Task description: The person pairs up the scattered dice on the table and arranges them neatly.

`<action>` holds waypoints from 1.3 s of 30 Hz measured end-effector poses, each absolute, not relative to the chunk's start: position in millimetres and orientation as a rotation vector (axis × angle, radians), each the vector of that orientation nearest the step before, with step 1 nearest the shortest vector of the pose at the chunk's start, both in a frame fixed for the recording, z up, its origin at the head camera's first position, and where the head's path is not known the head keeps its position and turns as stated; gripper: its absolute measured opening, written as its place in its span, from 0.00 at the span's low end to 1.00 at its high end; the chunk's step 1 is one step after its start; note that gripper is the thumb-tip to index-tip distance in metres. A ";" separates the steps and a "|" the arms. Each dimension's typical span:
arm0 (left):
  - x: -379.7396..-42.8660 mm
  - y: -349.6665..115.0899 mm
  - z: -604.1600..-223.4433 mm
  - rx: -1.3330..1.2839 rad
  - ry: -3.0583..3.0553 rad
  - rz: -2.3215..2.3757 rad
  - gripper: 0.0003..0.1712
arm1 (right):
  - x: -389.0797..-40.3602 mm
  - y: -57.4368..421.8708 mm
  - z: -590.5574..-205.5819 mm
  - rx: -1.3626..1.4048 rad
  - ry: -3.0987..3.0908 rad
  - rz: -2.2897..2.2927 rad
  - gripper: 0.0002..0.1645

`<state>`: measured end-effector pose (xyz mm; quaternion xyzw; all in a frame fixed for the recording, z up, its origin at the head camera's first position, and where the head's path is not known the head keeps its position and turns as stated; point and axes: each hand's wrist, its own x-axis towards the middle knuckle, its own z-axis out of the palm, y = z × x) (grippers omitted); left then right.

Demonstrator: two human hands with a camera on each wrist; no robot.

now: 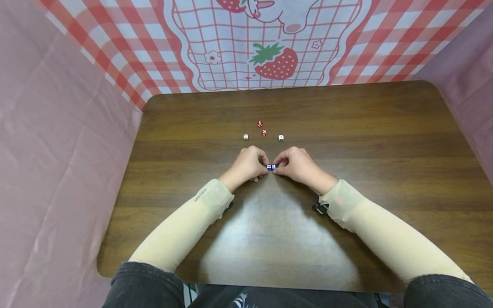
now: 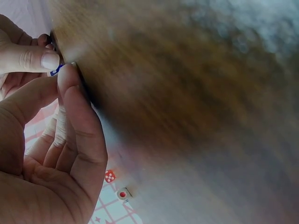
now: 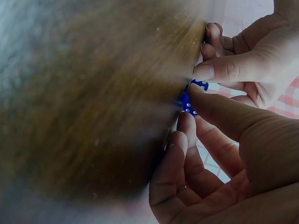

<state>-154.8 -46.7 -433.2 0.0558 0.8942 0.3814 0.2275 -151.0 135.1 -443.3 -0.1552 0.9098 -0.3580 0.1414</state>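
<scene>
Two blue dice with white pips sit side by side on the wooden table, touching or nearly so. In the head view, my left hand (image 1: 248, 164) pinches the left blue die (image 1: 268, 167) between thumb and finger. From the other side, my right hand (image 1: 296, 164) pinches the right blue die (image 1: 274, 167). The right wrist view shows a blue die (image 3: 189, 108) at the right fingertips, close to the other hand's thumb. Fingers cover most of the blue die (image 2: 55, 71) in the left wrist view.
Beyond the hands lie a red die (image 1: 259, 124), another red die (image 1: 264, 133), a white die (image 1: 245, 137) to the left and a white die (image 1: 281, 137) to the right. A strawberry-print checked cloth (image 1: 231, 60) hangs behind the wooden table (image 1: 185, 128). Pink cloth (image 1: 57, 149) flanks it.
</scene>
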 end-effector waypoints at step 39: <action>-157.4 -51.7 -431.1 0.226 2.461 1.047 0.13 | -149.7 134.9 -444.9 -0.453 2.652 -1.045 0.10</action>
